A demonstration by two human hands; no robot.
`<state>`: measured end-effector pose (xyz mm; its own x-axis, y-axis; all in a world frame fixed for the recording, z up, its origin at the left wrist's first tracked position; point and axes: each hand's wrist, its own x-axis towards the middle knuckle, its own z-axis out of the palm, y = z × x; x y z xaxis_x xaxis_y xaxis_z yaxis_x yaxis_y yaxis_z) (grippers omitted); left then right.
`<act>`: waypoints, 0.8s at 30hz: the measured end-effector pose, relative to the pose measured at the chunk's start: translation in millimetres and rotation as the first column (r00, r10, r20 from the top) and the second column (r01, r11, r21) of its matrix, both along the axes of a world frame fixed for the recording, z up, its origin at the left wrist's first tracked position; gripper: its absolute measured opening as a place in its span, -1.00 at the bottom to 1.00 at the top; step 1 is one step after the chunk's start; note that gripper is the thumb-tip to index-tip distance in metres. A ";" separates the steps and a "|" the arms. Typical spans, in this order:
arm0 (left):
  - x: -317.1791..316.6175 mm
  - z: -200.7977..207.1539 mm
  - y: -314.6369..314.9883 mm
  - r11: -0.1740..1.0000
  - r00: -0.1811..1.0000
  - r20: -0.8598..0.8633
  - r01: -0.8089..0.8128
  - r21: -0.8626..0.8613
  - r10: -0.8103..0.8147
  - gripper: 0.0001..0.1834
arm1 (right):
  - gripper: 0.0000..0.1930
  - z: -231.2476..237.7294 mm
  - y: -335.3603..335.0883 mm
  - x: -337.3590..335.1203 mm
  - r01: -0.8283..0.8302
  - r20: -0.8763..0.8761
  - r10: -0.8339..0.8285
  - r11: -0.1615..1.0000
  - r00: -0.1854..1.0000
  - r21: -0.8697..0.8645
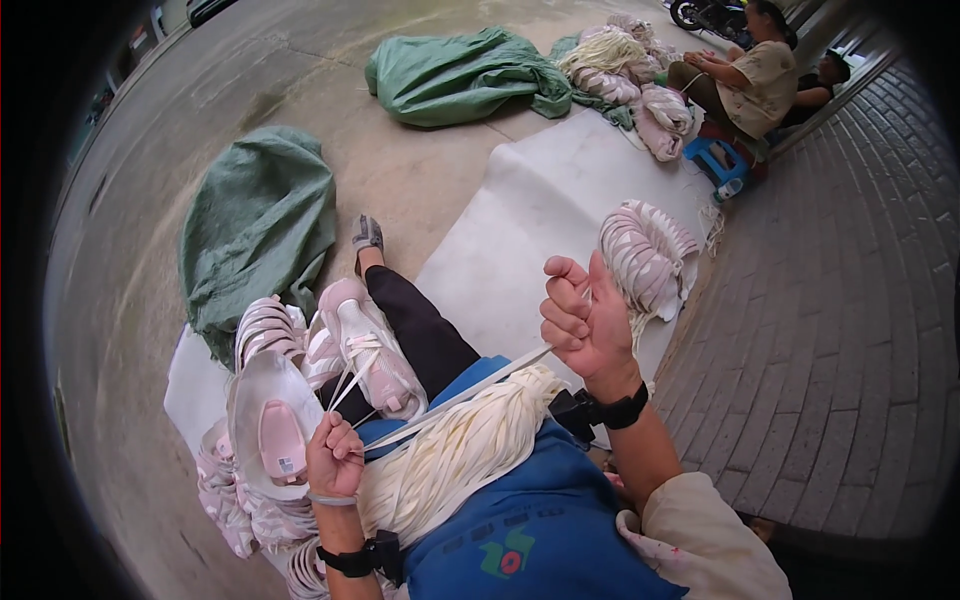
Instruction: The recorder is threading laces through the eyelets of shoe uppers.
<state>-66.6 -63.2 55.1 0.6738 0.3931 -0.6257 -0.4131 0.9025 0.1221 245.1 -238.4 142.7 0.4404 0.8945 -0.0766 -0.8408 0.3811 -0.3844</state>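
Observation:
A flat cream shoelace point(500, 376) is pulled taut across my lap between my two hands. My left hand point(335, 455) is closed on its lower end, beside a pink and white shoe upper point(390, 380) whose own laces run down toward that hand. Raised at the right, my right hand point(588, 320) grips the other end with curled fingers. Beneath the stretched lace, a thick bundle of cream shoelaces point(450, 460) lies over my blue apron point(540, 510). A white, open-shelled piece with a pink oval inside point(282, 440) sits just left of my left hand.
Stacked pink and white shoe uppers point(648, 255) stand on a white sheet point(540, 210) at right. More lie at far left point(225, 490). Green sacks point(260, 215) point(460, 75) rest on the ground. Beyond, a person point(755, 75) sits by a heap of uppers point(630, 70) and a blue stool point(715, 160).

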 end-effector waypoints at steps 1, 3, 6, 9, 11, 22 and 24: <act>3.1 -1.1 1.4 0.997 0.998 0.048 -0.045 -0.065 0.048 -0.79 | -0.57 5.5 -0.8 -0.1 0.017 -0.006 -0.017 1.000 1.000 -0.008; 7.2 -2.3 2.5 0.990 0.990 0.117 -0.063 -0.130 0.078 -0.78 | -0.60 13.0 -4.3 -0.8 0.053 0.012 -0.053 0.999 0.999 -0.011; 5.6 -1.5 -1.8 0.996 0.978 0.189 0.085 0.010 -0.086 -0.75 | -0.71 18.0 -9.6 -4.2 0.072 0.243 -0.010 0.967 0.970 -0.246; -8.1 -9.7 -2.2 0.968 0.962 0.173 0.184 0.171 -0.213 -0.75 | -0.70 15.2 -3.5 -10.9 0.020 0.203 0.013 0.987 0.979 -0.159; -7.1 -7.7 -2.2 0.955 0.964 0.083 0.233 0.184 -0.251 -0.73 | -0.65 21.4 0.9 -19.3 -0.004 0.169 0.027 0.990 0.985 -0.139; 4.9 1.8 19.3 0.998 0.998 -0.020 -0.052 -0.033 0.052 -0.76 | -0.55 71.3 -19.6 -12.1 0.179 0.181 -0.187 0.982 0.966 0.058; 13.9 14.8 11.6 1.000 0.979 0.206 0.001 -0.030 0.005 -0.84 | -0.55 82.9 -37.3 -7.4 0.190 0.161 -0.216 0.968 0.963 0.166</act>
<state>-52.7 -51.5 69.9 0.7887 0.3777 -0.4850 -0.4282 0.9037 0.0075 237.6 -275.7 225.7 0.6084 0.7804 0.1446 -0.6640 0.6003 -0.4458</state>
